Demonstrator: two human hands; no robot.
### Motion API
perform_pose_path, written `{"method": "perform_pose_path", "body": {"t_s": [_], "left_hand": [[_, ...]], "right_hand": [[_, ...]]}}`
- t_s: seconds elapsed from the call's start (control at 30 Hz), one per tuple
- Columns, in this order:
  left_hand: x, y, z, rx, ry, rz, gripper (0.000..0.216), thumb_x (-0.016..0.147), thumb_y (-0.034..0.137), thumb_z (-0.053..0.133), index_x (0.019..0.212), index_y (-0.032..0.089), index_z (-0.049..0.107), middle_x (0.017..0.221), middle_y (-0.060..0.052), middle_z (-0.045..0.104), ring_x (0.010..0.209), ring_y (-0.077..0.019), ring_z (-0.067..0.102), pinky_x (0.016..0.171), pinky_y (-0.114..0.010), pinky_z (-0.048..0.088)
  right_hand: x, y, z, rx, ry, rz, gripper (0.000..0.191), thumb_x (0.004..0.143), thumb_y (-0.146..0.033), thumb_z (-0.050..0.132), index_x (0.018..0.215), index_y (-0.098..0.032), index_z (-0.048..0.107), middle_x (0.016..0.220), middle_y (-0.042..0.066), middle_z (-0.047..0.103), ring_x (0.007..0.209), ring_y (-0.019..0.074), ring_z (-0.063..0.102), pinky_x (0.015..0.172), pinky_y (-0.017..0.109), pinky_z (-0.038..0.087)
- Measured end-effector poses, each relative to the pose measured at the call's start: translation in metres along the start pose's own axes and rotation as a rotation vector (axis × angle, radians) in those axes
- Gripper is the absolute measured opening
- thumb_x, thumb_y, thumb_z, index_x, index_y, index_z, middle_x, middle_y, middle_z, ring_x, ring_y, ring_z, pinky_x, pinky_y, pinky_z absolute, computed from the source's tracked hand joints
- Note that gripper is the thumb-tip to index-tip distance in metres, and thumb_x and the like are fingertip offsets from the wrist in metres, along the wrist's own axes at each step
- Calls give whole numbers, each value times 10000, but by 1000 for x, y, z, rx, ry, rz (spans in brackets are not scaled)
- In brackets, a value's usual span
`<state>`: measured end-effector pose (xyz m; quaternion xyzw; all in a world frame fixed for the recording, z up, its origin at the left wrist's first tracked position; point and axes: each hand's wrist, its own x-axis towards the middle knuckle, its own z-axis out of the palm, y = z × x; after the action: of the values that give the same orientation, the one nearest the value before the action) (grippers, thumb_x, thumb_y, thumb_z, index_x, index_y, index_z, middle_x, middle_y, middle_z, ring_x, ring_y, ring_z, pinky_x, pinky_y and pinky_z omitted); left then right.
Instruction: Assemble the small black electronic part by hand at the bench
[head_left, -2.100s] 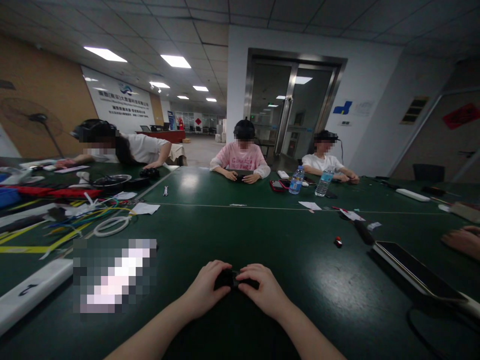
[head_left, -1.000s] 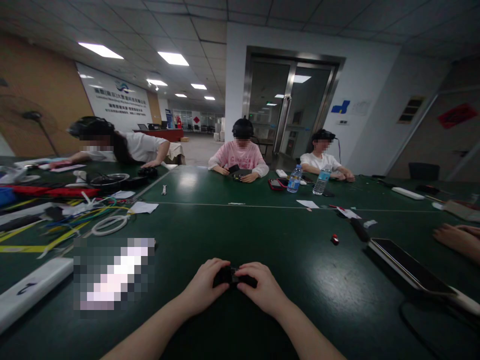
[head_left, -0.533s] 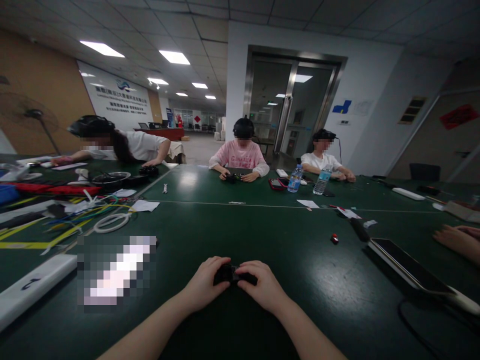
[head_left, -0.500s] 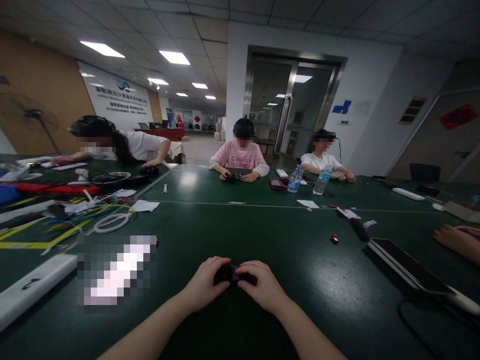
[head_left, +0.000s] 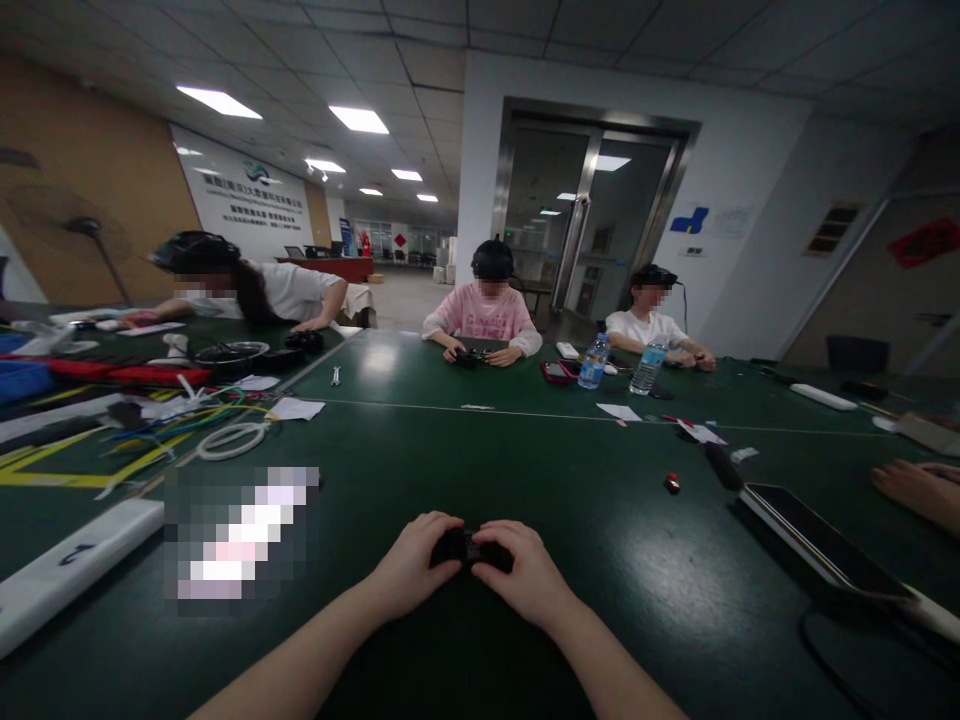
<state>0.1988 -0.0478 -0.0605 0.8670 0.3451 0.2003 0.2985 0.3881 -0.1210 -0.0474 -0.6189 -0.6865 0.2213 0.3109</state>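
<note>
Close in front of me on the dark green table, my left hand [head_left: 422, 563] grips the left end of a small black object [head_left: 471, 546], its thumb and fingers curled round it. My right hand [head_left: 518, 572] pinches the right end in the same way. Between the fingertips a narrow dark middle part shows. Most of the object is covered by my fingers, and its exact kind cannot be made out. A blurred-out bright patch [head_left: 244, 540] lies to the left of my left hand. To the right of my hands sits a tiny red and black item [head_left: 672, 483].
At left lie a white power strip [head_left: 75, 570], coiled white cable [head_left: 232, 440] and tangled wires. A phone [head_left: 817, 540] rests at right, near another person's hand [head_left: 915, 490]. Two water bottles [head_left: 593, 362] stand farther back. Opposite, a person in pink [head_left: 484, 315] handles something dark; others sit either side.
The view has shifted slightly, so the surroundings sit a little farther right. My hands keep their hold on the small black object, with hardly any visible movement.
</note>
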Motion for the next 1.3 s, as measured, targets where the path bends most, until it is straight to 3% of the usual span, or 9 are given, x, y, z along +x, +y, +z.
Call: {"method": "perform_pose_path", "body": {"t_s": [0.67,1.0,1.3], "left_hand": [[0,-1,-1,-24,-9,-25,437,744,238,607,1172,238,518,1159,-62,557,1075,-232,500,941,-388,403],[1,1,-1,-43,5,-31,475,717,212,617,1181,241,517,1168,-54,559,1094,-231,491,977,-385,373],[-2,2,-4,-53,-16,-65,503,732,227,601,1222,246,489,1208,-55,536,1119,-233,481,971,-387,376]], "right_hand": [[3,-6,2,-5,-23,39,221,712,-264,656,930,-294,639,1096,-9,616,1101,208,500,975,426,326],[1,-1,-3,177,72,18,214,707,-237,643,921,-245,639,1073,20,619,1058,191,538,961,353,386],[1,2,-20,290,107,108,232,739,-276,602,964,-218,610,994,23,641,1001,196,573,926,361,424]]}}
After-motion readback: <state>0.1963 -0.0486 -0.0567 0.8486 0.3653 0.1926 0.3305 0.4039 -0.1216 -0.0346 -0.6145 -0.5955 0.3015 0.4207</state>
